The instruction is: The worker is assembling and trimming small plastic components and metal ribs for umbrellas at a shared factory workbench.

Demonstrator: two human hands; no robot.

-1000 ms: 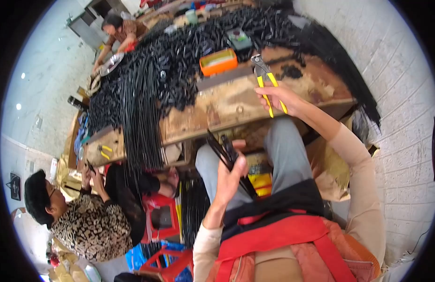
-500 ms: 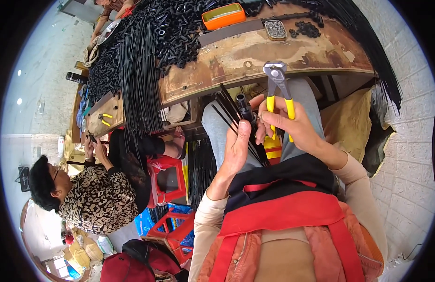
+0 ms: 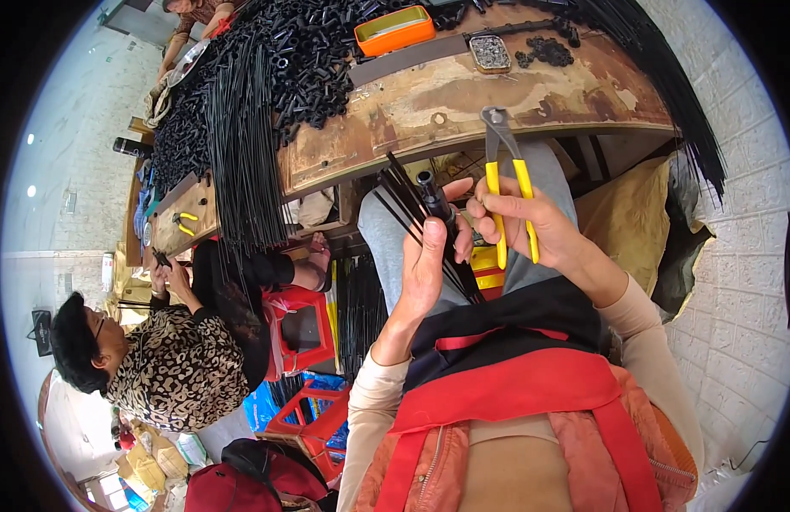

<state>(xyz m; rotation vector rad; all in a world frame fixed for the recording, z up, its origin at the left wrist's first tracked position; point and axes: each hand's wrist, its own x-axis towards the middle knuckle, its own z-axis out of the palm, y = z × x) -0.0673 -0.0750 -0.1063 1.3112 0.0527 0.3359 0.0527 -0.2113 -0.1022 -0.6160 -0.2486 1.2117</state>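
Pliers (image 3: 522,183) with yellow handles are gripped in the right hand (image 3: 544,226), their handles spread and their head pointing away from the fingers toward the table (image 3: 429,98). Just left of that grip, the left hand (image 3: 423,273) is closed around a short black tube (image 3: 433,194) and thin black rods (image 3: 468,280), which stick out above and below the fingers. Whether the right fingertips pinch anything small besides is impossible to tell. Beyond both grips, on the table, sit a tin of small metallic pieces (image 3: 490,55) and, farther left, an orange tray (image 3: 396,45).
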